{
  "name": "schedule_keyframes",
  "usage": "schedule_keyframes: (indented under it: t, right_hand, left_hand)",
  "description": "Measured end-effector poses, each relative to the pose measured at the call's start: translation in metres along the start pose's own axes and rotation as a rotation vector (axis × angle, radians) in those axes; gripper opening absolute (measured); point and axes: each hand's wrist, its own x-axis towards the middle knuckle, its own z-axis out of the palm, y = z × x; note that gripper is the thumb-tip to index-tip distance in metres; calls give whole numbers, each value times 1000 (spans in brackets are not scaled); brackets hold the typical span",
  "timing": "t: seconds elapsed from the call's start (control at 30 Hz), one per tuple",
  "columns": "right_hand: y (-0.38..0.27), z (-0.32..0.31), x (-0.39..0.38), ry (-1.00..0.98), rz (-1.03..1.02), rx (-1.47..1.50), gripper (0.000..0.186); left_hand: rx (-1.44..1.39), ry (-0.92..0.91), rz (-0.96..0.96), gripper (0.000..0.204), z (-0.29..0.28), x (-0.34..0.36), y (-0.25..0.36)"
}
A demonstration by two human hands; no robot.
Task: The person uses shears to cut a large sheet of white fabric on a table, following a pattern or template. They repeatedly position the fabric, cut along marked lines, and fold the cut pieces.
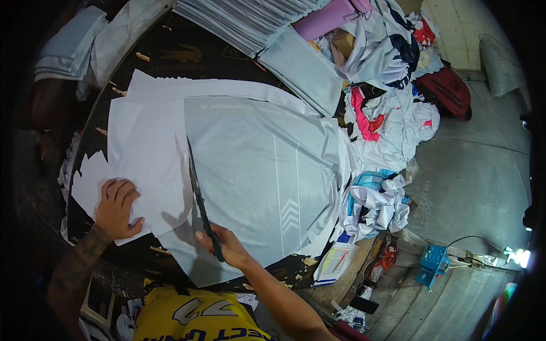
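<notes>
My right hand (227, 244) grips the dark handles of long scissors (199, 196), whose blades point away from me along the left edge of a pale grey printed fabric panel (267, 170) spread on a dark table (170, 54). My left hand (116, 207) lies flat, fingers spread, on white paper sheets (145, 153) lying left of the blades. The fabric has white stripes and chevrons near its right side.
A stack of folded grey fabric (250, 20) and a grey folded piece (307, 71) lie at the table's far end. A heap of mixed cloth scraps (387, 113) piles up on the right, with a blue box (432, 261) and cables on the concrete floor.
</notes>
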Motion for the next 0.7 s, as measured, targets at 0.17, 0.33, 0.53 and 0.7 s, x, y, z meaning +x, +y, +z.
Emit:
schedule_keyframes:
  t: [0.17, 0.33, 0.53, 0.7]
  right_hand:
    - [-25, 1, 24, 29, -6, 65, 58]
    - [-38, -3, 28, 13, 3, 54, 52]
    - [-62, -4, 33, -17, 50, -4, 60]
    - [-101, -8, 67, 49, -72, -28, 69]
  left_hand:
    - [22, -31, 2, 69, -5, 1, -1]
    - [20, -28, -14, 65, -8, 0, 2]
    - [28, 6, 18, 62, -13, 6, 1]
    - [14, -16, -2, 61, -11, 3, 0]
